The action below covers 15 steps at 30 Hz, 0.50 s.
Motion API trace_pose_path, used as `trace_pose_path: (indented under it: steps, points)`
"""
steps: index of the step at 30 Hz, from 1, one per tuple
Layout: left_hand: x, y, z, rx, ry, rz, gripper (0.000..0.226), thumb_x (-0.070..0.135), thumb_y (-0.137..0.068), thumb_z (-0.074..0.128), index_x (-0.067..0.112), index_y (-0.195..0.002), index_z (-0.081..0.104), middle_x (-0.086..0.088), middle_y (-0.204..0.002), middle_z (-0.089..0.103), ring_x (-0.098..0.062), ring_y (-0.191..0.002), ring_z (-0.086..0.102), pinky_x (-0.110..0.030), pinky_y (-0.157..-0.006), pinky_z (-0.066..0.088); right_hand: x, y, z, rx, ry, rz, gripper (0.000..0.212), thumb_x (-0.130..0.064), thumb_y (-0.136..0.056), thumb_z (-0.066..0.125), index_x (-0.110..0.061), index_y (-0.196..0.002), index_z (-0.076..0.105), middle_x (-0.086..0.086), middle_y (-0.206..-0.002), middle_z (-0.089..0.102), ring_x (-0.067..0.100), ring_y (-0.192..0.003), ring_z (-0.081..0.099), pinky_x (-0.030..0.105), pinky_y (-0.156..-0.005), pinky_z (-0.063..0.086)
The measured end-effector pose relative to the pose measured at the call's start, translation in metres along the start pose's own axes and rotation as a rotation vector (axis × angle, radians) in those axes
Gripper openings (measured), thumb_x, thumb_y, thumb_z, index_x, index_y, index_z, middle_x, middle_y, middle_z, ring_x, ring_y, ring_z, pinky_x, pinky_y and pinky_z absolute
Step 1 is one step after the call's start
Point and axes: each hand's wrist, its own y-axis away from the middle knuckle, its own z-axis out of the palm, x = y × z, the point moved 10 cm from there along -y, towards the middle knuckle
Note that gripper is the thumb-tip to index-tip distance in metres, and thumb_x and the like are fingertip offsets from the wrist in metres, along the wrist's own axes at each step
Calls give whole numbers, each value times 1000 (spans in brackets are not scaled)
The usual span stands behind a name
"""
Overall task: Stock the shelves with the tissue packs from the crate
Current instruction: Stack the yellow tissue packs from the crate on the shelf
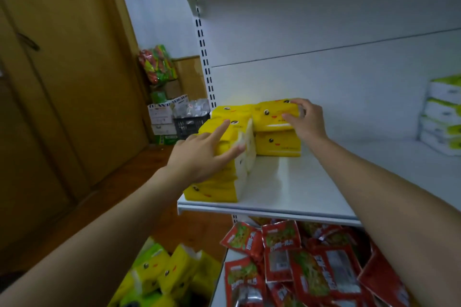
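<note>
Head cam looked down at loose tissue packs [159, 271] piled low on my left, with red snack packets [311, 264] crammed on the lower shelf [219, 284] beside them. Up on the white shelf [287, 189], my left hand [199, 154] lay straight-fingered against the front stack [217, 187] of yellow packs at its left edge, gripping nothing. Just behind, my right hand [303, 121] was curled round the top pack [270, 112] of a second stack, thumb on its face. White-and-green packs [441, 117] sat far right by the back panel.
</note>
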Motion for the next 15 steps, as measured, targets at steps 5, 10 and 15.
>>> trace_pose_path:
  steps: [5,10,15]
  points:
    - [-1,-3,5,45,-27,23,83,83,-74,6,43,-147,0,-5,-138,48,-28,-126,45,-44,-96,42,21,-7,10,-22,110,14,40,-12,-82,68,-7,-121,57,7,-104,44,12,-84,46,13,-68,28]
    - [-1,-2,4,96,-38,13,84,78,-71,7,42,-147,1,-5,-132,52,-27,-120,49,-41,-91,42,43,-3,15,-44,119,65,45,-22,-83,67,-12,-125,54,4,-105,39,13,-94,40,22,-84,36]
    - [-2,0,3,86,-18,-4,87,84,-73,11,39,-148,3,-7,-138,48,-30,-124,46,-45,-99,37,20,0,6,-125,222,59,70,-28,-82,69,-14,-142,35,16,-142,34,25,-134,32,29,-109,25]
